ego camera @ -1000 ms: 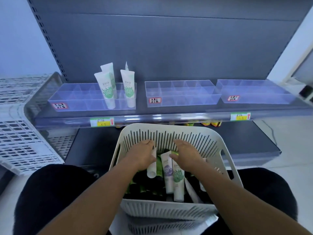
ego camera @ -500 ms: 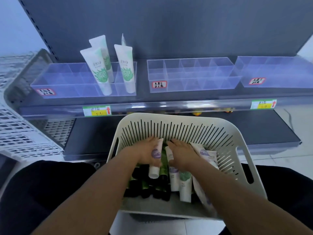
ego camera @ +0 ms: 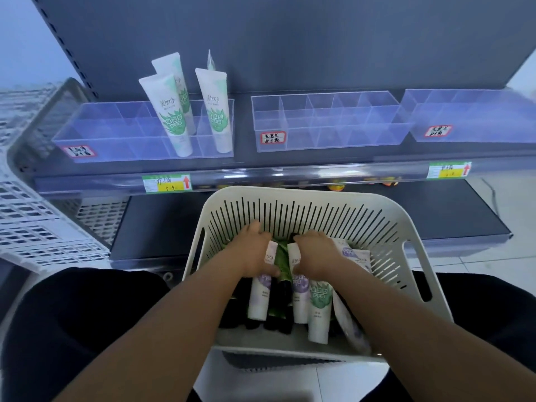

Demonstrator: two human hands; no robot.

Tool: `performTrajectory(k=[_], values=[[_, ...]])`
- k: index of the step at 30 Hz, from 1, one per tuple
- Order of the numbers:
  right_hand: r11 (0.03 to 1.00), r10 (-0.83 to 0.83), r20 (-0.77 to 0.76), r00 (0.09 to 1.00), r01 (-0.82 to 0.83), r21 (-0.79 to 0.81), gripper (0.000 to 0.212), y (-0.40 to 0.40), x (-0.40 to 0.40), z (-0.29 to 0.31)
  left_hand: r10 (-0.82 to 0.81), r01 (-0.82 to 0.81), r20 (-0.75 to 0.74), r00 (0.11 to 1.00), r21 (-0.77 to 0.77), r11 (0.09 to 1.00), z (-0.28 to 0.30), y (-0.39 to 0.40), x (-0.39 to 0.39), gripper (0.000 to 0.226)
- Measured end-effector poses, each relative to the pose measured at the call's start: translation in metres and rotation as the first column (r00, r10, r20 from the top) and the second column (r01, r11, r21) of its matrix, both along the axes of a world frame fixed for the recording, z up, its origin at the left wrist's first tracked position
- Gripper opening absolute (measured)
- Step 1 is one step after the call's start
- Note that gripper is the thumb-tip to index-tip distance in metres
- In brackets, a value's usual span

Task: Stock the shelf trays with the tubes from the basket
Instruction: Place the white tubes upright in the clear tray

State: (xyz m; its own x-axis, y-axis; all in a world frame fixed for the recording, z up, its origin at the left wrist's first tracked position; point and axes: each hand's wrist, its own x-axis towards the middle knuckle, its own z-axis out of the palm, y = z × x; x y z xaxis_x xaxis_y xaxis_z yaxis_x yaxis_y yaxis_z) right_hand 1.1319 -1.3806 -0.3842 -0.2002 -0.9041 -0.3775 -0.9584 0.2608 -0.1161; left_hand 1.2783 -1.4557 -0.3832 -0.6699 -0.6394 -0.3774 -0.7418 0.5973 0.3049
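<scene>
Head view: a dark grey shelf (ego camera: 290, 166) carries three clear trays along its front edge. Toward its left end, the left tray (ego camera: 116, 140) holds four white-and-green tubes (ego camera: 171, 111) standing upright in its right-hand compartments. The middle tray (ego camera: 327, 123) and right tray (ego camera: 470, 120) sit beside it. Below the shelf's front edge, a white slotted basket (ego camera: 319, 216) holds more tubes lying flat. The left hand (ego camera: 255, 253) curls round a white-and-purple tube (ego camera: 261, 291). The right hand (ego camera: 314, 255) grips another purple tube (ego camera: 298, 288), beside a green one (ego camera: 319, 309).
</scene>
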Motion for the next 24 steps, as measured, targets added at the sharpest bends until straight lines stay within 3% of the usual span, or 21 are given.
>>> performTrajectory(k=[2, 5, 13, 18, 24], values=[[0.999, -0.048, 0.064, 0.997, 0.05, -0.018, 0.048, 0.001, 0.002, 0.008, 0.04, -0.036, -0.063, 0.997, 0.061, 0.997, 0.009, 0.0, 0.002, 0.047], [0.993, -0.097, 0.176, 0.98, 0.107, -0.047, 0.031, 0.002, 0.008, 0.022, 0.016, -0.012, -0.051, 0.999, 0.09, 0.996, 0.029, 0.001, 0.005, 0.026], [0.941, -0.097, 0.233, 0.968, 0.166, -0.294, 0.023, 0.0, 0.024, 0.079, 0.057, -0.08, -0.173, 0.983, -0.126, 0.989, 0.091, -0.001, 0.02, 0.016], [0.855, -0.091, 0.196, 0.976, 0.178, -0.488, 0.024, -0.011, 0.037, 0.127, 0.15, -0.213, -0.365, 0.919, -0.139, 0.967, 0.136, -0.008, 0.046, 0.012], [0.793, -0.021, 0.182, 0.983, 0.128, -0.595, 0.023, -0.039, 0.071, 0.176, 0.271, -0.396, -0.517, 0.812, -0.146, 0.907, 0.182, -0.021, 0.083, 0.008]])
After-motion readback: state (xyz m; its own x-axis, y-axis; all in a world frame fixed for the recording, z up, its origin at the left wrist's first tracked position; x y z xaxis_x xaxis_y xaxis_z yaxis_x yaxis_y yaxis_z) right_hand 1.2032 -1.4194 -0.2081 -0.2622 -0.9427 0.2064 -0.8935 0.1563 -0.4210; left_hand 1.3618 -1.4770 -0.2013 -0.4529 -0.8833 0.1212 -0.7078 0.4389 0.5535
